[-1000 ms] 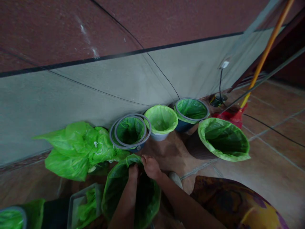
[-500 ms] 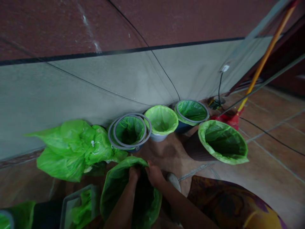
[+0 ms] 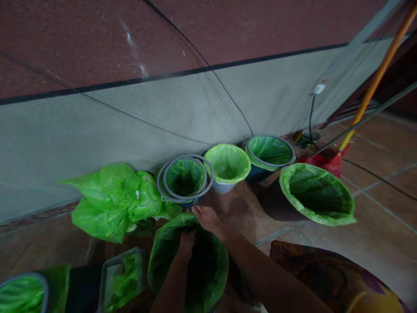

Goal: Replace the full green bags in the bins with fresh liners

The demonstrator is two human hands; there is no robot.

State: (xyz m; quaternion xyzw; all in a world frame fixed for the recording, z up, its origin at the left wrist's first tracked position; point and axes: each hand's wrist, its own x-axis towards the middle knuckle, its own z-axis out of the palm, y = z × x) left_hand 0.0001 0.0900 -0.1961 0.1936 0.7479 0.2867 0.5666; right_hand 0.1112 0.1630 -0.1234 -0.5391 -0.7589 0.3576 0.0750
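1. So, wall (image 3: 97,130): three lined bins (image 3: 222,187) stand along its foot, probably to keep the floor (image 3: 384,237) walkable.
2. Brown bin (image 3: 275,204) sits out from it, to my right, liner lapped over the rim.
3. Near bin (image 3: 224,267) is right below me, mouth toward me, likely close so both arms reach in.
4. Its green liner (image 3: 159,257) covers the inside and the rim.
5. Right hand (image 3: 206,218): at the far rim, fingers over the liner edge. Pinched or loose, can't tell.
6. Left hand (image 3: 186,242): inside the mouth, below that edge, fingers curled. Too dark to tell if they grip liner.
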